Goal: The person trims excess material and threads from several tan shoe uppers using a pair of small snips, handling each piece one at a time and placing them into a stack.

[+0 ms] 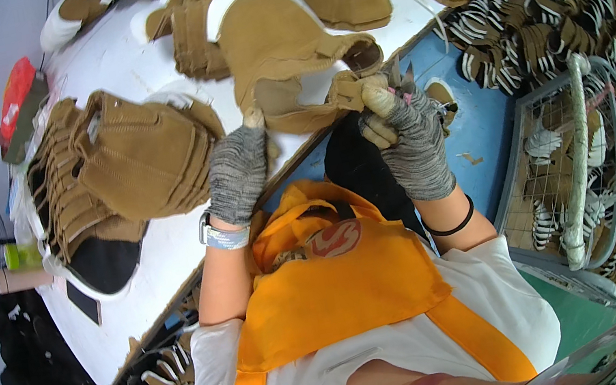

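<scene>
Boot upper (pixel 281 40) on table (pixel 168 242) — stack (pixel 144 151) left, basket (pixel 568 171) right

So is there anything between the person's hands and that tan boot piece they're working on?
Nothing visible. The left hand and right hand, both in grey gloves, already grip the tan boot upper at its lower edge, above the white table.
</scene>
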`<move>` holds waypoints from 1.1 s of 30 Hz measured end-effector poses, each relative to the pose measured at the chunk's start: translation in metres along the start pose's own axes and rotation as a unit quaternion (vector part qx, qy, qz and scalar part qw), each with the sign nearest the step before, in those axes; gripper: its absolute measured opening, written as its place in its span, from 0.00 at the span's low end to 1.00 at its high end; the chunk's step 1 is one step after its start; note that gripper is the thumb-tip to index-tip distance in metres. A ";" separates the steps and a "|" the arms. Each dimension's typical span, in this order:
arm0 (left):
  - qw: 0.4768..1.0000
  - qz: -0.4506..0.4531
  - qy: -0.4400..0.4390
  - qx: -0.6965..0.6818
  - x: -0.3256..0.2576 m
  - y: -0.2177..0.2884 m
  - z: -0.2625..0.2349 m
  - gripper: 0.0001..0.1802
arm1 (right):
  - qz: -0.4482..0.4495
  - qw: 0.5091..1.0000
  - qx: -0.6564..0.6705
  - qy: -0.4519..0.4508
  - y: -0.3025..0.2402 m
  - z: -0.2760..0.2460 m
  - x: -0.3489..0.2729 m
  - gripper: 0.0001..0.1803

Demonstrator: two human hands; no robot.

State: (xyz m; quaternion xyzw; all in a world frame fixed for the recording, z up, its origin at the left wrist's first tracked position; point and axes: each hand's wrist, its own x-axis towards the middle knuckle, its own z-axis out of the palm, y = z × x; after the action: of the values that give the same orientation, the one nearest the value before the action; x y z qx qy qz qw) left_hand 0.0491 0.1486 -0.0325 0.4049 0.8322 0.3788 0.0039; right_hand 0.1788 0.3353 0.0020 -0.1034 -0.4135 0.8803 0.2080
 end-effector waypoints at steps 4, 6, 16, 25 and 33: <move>0.947 -0.223 -0.094 -0.212 -0.013 0.029 -0.029 0.25 | 0.084 0.996 0.010 -0.007 0.034 -0.007 -0.003 0.10; 0.875 -0.196 -0.022 -0.442 -0.035 0.046 -0.006 0.17 | 0.115 0.990 0.069 -0.036 0.050 -0.003 -0.005 0.10; 0.937 -0.120 0.123 -0.303 -0.041 0.037 0.013 0.10 | -0.046 0.953 -0.282 -0.102 0.064 0.010 -0.007 0.13; 0.978 0.032 0.176 -0.103 -0.035 0.041 0.004 0.10 | -0.377 0.688 -0.606 -0.135 0.018 0.033 -0.002 0.22; 0.989 0.098 0.110 -0.030 -0.031 0.034 -0.007 0.14 | -0.361 0.625 -0.665 -0.191 0.012 0.031 0.009 0.19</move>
State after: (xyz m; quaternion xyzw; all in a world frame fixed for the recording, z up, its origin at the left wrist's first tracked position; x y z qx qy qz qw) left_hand 0.0907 0.1364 -0.0151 0.4402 0.7721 0.4444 -0.1124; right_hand 0.1566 0.3111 0.0126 0.1143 -0.9213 0.2198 0.2998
